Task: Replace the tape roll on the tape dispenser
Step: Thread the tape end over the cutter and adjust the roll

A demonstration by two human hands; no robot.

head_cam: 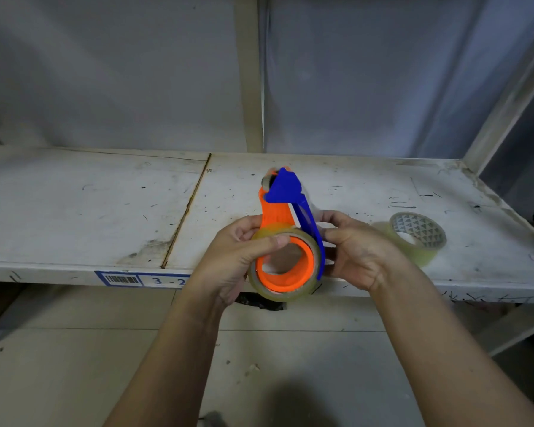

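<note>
An orange and blue tape dispenser (278,211) is held up over the front edge of the shelf, its blue cutter head pointing away from me. A clear tape roll (261,280) sits around its orange hub. My left hand (238,257) grips the roll from the left, thumb laid across its top. My right hand (358,251) holds the dispenser's blue side arm from the right. A second clear tape roll (418,237) with a patterned core lies on the shelf just right of my right hand.
The worn white shelf board (105,204) has a seam left of centre and a barcode label (142,280) on its front edge. Shelf uprights (248,72) stand behind and at the right. Pale floor lies below.
</note>
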